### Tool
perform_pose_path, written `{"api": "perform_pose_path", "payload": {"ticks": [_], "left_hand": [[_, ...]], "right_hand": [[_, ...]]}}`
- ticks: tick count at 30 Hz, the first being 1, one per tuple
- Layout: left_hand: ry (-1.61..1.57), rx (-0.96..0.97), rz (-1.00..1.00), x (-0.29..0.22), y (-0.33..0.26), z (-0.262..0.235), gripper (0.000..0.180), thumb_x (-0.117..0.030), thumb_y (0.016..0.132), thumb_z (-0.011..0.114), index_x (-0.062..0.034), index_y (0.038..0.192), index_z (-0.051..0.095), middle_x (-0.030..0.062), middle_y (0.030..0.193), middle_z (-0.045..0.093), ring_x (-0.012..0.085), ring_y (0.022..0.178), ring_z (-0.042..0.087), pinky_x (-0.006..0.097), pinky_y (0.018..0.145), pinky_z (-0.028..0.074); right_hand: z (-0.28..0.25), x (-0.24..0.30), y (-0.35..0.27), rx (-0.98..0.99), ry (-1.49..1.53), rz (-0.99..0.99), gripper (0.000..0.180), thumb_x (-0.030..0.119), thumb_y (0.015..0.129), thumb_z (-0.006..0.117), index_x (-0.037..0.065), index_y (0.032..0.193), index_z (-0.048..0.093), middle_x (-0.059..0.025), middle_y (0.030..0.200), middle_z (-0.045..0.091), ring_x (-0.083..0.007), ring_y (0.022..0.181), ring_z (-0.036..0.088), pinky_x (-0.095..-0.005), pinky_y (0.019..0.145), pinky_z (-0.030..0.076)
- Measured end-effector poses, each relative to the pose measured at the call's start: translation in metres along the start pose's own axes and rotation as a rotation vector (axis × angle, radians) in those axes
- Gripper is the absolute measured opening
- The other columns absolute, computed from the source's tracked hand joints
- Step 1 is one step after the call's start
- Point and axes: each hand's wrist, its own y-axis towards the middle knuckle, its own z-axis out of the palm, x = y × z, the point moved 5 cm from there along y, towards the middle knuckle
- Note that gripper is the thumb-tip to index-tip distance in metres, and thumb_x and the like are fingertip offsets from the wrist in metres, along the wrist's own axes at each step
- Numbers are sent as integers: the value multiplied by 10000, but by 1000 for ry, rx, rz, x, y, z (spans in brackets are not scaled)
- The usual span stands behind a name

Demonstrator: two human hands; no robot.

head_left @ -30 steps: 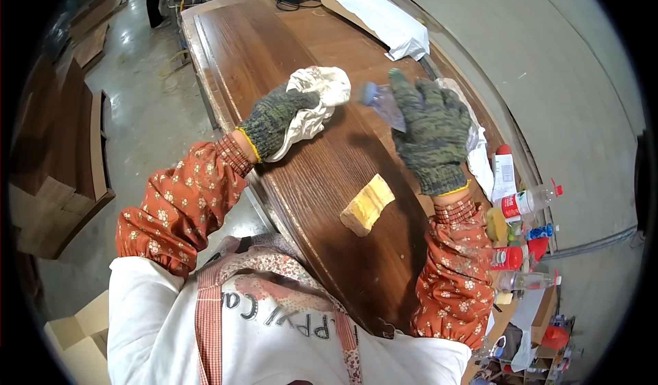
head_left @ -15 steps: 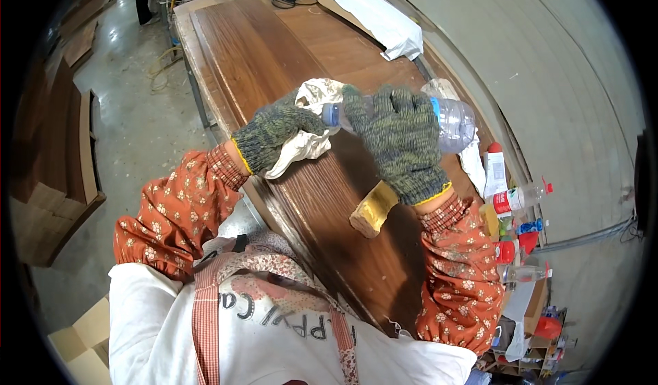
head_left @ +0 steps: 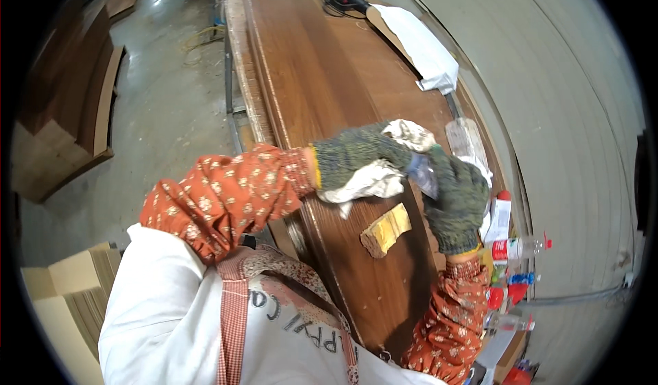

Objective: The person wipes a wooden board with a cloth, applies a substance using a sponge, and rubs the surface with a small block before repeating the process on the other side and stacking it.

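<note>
At the far left, a stack of brown panels (head_left: 68, 104) is standing on the grey floor (head_left: 161, 90), and folded cream cardboard (head_left: 72, 299) is piling up below it. A red floral left sleeve (head_left: 229, 196) is reaching in beside the person's white shirt (head_left: 171, 296) and checked apron strap (head_left: 234, 323). Next, the pale edge of the surface (head_left: 240, 53) is running along the left side of a brown wooden panel (head_left: 308, 77), which is lying lengthwise on it.

Over the panel, the left grip (head_left: 358, 153), in a grey-green knitted glove with a yellow cuff edge, is closing around a bunched white cloth (head_left: 373, 179), whose folds are hanging out below and past the fingers. At the far end, a black corded tool (head_left: 348, 1) is resting near crumpled white wrapping (head_left: 421, 46). Nearer the person, a yellow sponge-like block (head_left: 387, 231) is lying on the panel, just below the cloth.

Further right, a clear plastic bottle (head_left: 425, 179) is pointing its blue cap left, toward the left grip; whether they are touching, I cannot tell. The right grip (head_left: 457, 200), gloved alike, is clasping this bottle and hiding most of it. Below it, the right sleeve (head_left: 449, 320) is coming up. At the far right, a red-labelled bottle (head_left: 517, 249) is lying with its red cap outward.
</note>
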Motion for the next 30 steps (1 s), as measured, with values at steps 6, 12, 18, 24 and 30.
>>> {"api": "perform_pose_path", "payload": {"ticks": [6,12,18,24,30], "left_hand": [[-857,-136,155,0,25,15,199,-5,817,601,56,1006,583,168,886,647,227,778,655,295,652,559],[-822,41,119,-3,-17,-17,262,-125,834,613,9,1039,520,58,733,569,137,545,551,225,383,469],[-806,-10,419,-32,-133,-126,320,-178,818,635,26,1053,560,151,1000,601,149,823,597,268,727,533],[-208,-1104,888,-46,-193,-209,269,-38,861,546,-11,1129,533,65,1075,599,144,935,590,274,764,506],[24,-1170,936,-22,-172,-268,298,-30,847,598,-42,1141,549,33,1078,610,94,925,585,212,744,479]], "right_hand": [[69,-97,-62,-232,657,698,734,196,593,846,36,1210,483,-89,1130,561,-227,1000,559,-330,877,452],[171,-176,-226,-473,1049,1159,928,-22,564,806,22,1358,328,-22,1062,498,-169,915,497,-294,805,469],[183,-177,-295,-264,917,1223,925,-13,586,803,12,1368,309,-110,1170,501,-210,1025,502,-334,852,466],[99,-143,-263,-153,692,1302,824,-22,661,747,6,1363,316,-147,1238,486,-222,1100,490,-337,919,427],[8,-66,-68,-95,901,988,643,6,800,629,3,1363,319,-163,1288,461,-233,1167,469,-331,998,362]]}}
